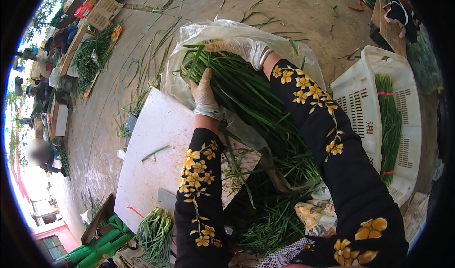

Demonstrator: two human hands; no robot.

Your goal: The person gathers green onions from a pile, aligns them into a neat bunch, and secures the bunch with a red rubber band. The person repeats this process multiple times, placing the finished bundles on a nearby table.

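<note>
A thick bundle of long green leafy stalks point(256, 90), like garlic chives, lies in an open clear plastic bag point(209, 28). Both hands wear thin translucent gloves. My left hand point(206, 95) grips the near left side of the bundle close to its cut ends, thumb on top. Across the far side of the same bundle curves my right hand point(241, 49), its fingers partly hidden by stalks and bag. Below the left hand stands a white board point(153, 126) with a few loose stalks on it. A smaller bunch of greens point(156, 229) rests at its near edge.
To the right, a white plastic crate point(359, 90) holds a tied green bundle point(389, 126). Loose greens point(270, 218) lie near my lap. Stray leaves litter the concrete floor point(106, 101). At far left are cartons point(105, 12), a heap of greens point(90, 58) and a person point(51, 157).
</note>
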